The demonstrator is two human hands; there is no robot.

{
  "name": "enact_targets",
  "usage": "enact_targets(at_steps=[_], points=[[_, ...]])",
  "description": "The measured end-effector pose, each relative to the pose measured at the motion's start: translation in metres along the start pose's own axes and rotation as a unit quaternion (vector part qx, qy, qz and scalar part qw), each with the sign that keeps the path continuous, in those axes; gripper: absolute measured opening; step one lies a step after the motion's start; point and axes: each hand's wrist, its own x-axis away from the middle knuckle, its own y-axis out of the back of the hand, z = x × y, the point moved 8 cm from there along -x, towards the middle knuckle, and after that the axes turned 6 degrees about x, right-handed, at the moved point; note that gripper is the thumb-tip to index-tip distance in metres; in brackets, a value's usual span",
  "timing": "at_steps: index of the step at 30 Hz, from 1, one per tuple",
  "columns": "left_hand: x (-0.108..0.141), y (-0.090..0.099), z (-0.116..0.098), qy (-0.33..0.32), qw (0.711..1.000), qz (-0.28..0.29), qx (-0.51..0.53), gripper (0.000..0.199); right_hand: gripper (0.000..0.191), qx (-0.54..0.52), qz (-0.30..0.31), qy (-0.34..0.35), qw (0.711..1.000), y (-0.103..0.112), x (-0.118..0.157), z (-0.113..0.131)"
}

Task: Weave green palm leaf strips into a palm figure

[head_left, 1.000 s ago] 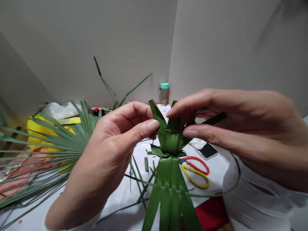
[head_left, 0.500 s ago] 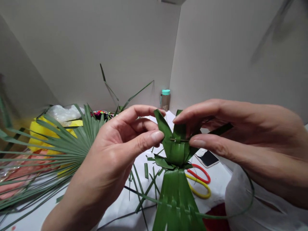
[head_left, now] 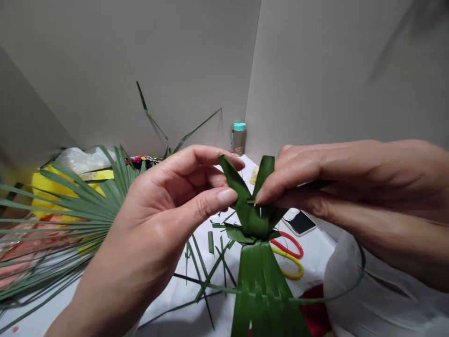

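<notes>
Between my hands stands a woven green palm-leaf piece (head_left: pixel 268 281), its top split into two upright points above a folded collar. My left hand (head_left: pixel 161 215) pinches the left point with the thumb in front and fingers behind. My right hand (head_left: pixel 351 182) is closed at the right of the top, thumb and forefinger pressed together against the leaf. By its forefinger tip a short bit of a thin brown stick (head_left: pixel 251 202) shows; the rest is hidden by the fingers. Across the lower body runs a narrow leaf strip (head_left: pixel 326 300) that curves up at the right.
Scissors with red and yellow handles (head_left: pixel 296 272) and a phone (head_left: pixel 302 223) lie on the white table behind the piece. Leaf scraps (head_left: pixel 210 242) are scattered near my left wrist. A large fan palm leaf (head_left: pixel 101 215) spreads at left; a teal-capped bottle (head_left: pixel 239 140) stands in the back corner.
My right hand has moved left, its forefinger coming down onto the middle of the leaf top and covering most of the thin stick. My left hand keeps its pinch; the view has shifted slightly.
</notes>
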Motion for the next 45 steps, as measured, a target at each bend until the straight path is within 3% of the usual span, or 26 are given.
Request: enact_targets(at_steps=[4, 12, 20, 30, 37, 45], points=[[0.0, 0.0, 0.0, -0.001, 1.0, 0.011, -0.016, 0.018, 0.021, -0.014, 0.018, 0.011, 1.0, 0.001, -0.006, 0.007], [0.001, 0.003, -0.001, -0.014, 0.999, 0.012, -0.036, 0.023, 0.016, 0.002, 0.005, -0.038, 0.999, 0.003, -0.001, -0.013], [0.001, 0.001, -0.003, -0.019, 0.998, 0.04, -0.052, 0.02, 0.016, -0.004, 0.049, -0.058, 0.997, 0.0, -0.008, -0.006], [0.001, -0.003, -0.001, -0.015, 0.996, 0.08, -0.03, 0.024, 0.013, -0.037, 0.056, -0.069, 0.995, -0.002, -0.008, -0.007], [0.001, -0.004, 0.003, 0.016, 0.996, 0.082, 0.008, 0.023, 0.013, -0.032, 0.047, -0.066, 0.996, -0.002, -0.008, -0.006], [0.001, -0.003, -0.001, -0.01, 0.997, 0.066, -0.03, 0.019, 0.008, -0.061, 0.064, -0.068, 0.994, -0.004, -0.009, -0.008]])
